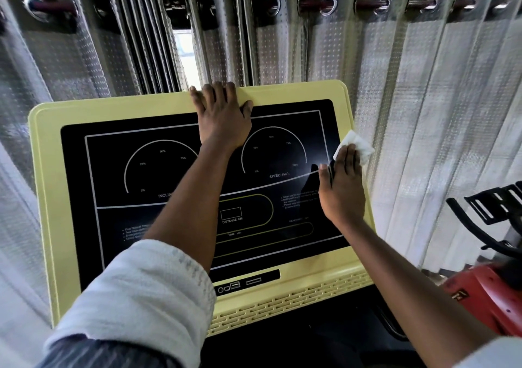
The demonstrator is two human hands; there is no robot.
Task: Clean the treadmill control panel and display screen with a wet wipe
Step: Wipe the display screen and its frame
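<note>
The treadmill control panel has a pale yellow frame around a black display screen with white incline and speed dials. My left hand lies flat over the top middle of the panel, fingers curled over the upper edge. My right hand presses a white wet wipe against the right edge of the screen and the yellow frame. The wipe sticks out beyond my fingertips. My left forearm hides the middle of the screen.
Silver textured curtains hang right behind the panel. A red and black exercise machine stands at the lower right. A vented yellow strip and a row of ports run along the panel's bottom.
</note>
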